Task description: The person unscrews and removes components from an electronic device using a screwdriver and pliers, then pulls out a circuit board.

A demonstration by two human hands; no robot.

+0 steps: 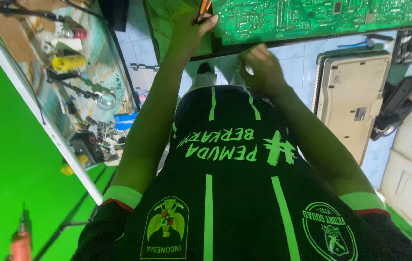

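A green circuit board (312, 17), studded with small parts, lies flat; orange-handled pliers (203, 10) stand at its left edge.

Even, bright daylight with a strong green cast, soft shadows, slight blur and wide-angle edge distortion.

The circuit board (322, 17) lies ahead of both hands; the cluttered workbench (78, 87) runs along the left, the back cover panel (348, 104) right.
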